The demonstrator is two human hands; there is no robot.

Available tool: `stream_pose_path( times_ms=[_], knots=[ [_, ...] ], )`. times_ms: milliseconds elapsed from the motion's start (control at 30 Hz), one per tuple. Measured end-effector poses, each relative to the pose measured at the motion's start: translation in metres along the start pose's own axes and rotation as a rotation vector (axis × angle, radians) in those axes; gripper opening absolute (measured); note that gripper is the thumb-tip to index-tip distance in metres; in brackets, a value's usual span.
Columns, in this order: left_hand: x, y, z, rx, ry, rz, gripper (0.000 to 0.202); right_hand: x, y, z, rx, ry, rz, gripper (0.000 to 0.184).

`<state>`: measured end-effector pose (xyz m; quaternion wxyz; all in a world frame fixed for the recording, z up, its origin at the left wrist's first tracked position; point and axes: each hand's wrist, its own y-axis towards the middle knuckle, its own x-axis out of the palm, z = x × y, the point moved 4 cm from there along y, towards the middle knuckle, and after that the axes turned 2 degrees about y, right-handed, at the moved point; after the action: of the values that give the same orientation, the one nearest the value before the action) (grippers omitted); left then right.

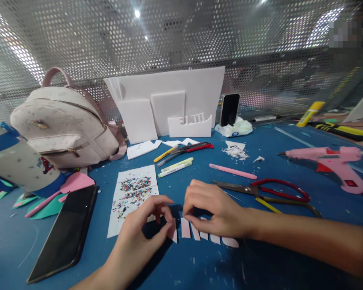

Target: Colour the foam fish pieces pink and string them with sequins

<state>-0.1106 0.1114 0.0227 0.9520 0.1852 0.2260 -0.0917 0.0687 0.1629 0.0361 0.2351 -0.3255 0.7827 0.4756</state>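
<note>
Several small pale pink cut strips (203,235) lie in a row on the blue tabletop in front of me. At the left end of the row, my left hand (148,225) pinches a pink strip (174,232) between thumb and fingertips. My right hand (213,209) is closed in a pinch just above the row, beside another pink strip (185,228). What its fingertips hold, if anything, is hidden. Behind my left hand, a white paper sheet (115,217) carries scattered colourful shiny bits (134,183). Scissors with red handles (272,193) lie beyond my right forearm.
A pink glue gun (329,157) lies at right; a black phone (66,229) lies at left. Markers (177,167), a pink pen (232,171) and a red cutter (196,148) are farther back. A backpack (66,121), white foam boards (166,84) and a propped phone (230,109) stand behind.
</note>
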Motion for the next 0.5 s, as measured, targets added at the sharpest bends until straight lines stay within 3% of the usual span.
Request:
stream_pose_path(
  times_ms=[500],
  knots=[
    [0.0013, -0.0036, 0.0021, -0.016, -0.041, 0.0, 0.032, 0.0031, -0.0019, 0.0008, -0.015, -0.032, -0.031, 0.005]
  ],
)
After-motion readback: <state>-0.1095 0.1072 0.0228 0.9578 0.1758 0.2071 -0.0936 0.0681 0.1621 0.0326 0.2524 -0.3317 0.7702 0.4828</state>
